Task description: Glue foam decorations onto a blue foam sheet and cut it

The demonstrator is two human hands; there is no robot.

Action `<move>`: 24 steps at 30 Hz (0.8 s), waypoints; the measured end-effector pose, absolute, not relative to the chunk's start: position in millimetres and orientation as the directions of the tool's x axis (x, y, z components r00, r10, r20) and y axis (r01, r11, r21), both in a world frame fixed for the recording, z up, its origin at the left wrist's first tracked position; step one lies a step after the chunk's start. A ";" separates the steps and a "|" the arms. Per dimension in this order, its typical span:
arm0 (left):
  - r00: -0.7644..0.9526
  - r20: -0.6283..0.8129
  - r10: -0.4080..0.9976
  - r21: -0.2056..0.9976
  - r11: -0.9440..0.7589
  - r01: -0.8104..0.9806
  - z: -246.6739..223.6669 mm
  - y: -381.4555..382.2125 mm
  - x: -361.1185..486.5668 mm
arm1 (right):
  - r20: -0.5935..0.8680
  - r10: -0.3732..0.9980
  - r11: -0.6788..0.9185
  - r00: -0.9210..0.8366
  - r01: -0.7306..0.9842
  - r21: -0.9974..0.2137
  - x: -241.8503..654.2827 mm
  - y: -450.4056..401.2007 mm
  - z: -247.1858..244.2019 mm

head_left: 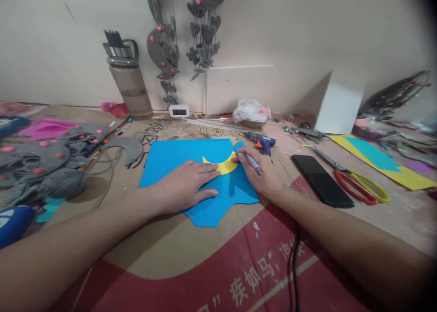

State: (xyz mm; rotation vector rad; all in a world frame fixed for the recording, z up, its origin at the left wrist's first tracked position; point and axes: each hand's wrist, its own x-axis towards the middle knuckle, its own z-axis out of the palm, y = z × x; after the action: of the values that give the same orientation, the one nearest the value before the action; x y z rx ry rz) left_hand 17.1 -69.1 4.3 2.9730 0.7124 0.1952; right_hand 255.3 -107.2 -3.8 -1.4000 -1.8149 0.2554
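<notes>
A blue sheet (pixel 170 157) with a cut-out lower edge lies flat on the cardboard. On top of it rests a yellow crescent (pixel 226 167), its horns pointing away from me. My left hand (pixel 191 182) lies flat on the blue sheet, fingertips pressing the crescent's left part. A pen (pixel 253 163) is gripped in my right hand (pixel 264 175), its tip hidden by the fingers near the crescent's right horn. Just beyond that hand lies a blue hot glue gun (pixel 264 141).
To the right are a black phone (pixel 321 180), scissors (pixel 351 180) and yellow and teal sheets (pixel 375 157). Grey felt pieces (pixel 51 162) are heaped at left. A water bottle (pixel 131 82) and a small digital clock (pixel 179 111) stand by the wall. A black cable (pixel 295 266) crosses the printed cardboard.
</notes>
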 end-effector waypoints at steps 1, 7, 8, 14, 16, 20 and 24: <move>0.884 0.103 0.456 0.103 -0.889 0.446 4.1 -69.2 17.2 | 0.468 0.883 0.350 -0.036 0.714 -0.606 255.8 -106.9 -4.4; 0.883 0.095 0.459 0.091 -0.887 0.452 4.0 -69.5 18.4 | 0.429 0.901 0.309 0.073 0.587 -0.748 262.3 -99.6 -13.2; 0.881 0.089 0.466 0.091 -0.884 0.458 4.2 -69.8 18.7 | 0.425 0.900 0.307 0.092 0.560 -0.770 263.0 -98.3 -14.1; 0.870 0.070 0.488 0.113 -0.870 0.479 4.7 -71.3 19.6 | 0.419 0.904 0.296 0.082 0.586 -0.754 262.6 -100.0 -10.8; 0.870 0.077 0.486 0.118 -0.871 0.476 4.4 -71.6 19.7 | 0.430 0.900 0.308 0.070 0.597 -0.741 262.1 -101.9 -10.0; 0.868 0.083 0.490 0.114 -0.870 0.480 4.2 -72.6 20.1 | 0.422 0.904 0.300 0.067 0.604 -0.739 261.9 -102.1 -11.6; 0.861 0.068 0.504 0.102 -0.862 0.496 4.8 -73.1 19.9 | 0.433 0.894 0.316 0.116 0.522 -0.792 262.6 -97.7 -14.6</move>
State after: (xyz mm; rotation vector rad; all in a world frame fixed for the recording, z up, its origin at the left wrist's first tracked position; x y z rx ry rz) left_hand 19.9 -73.1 4.8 2.9520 0.7942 0.1411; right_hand 262.6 -97.7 -14.6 -1.3407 -1.5438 0.4496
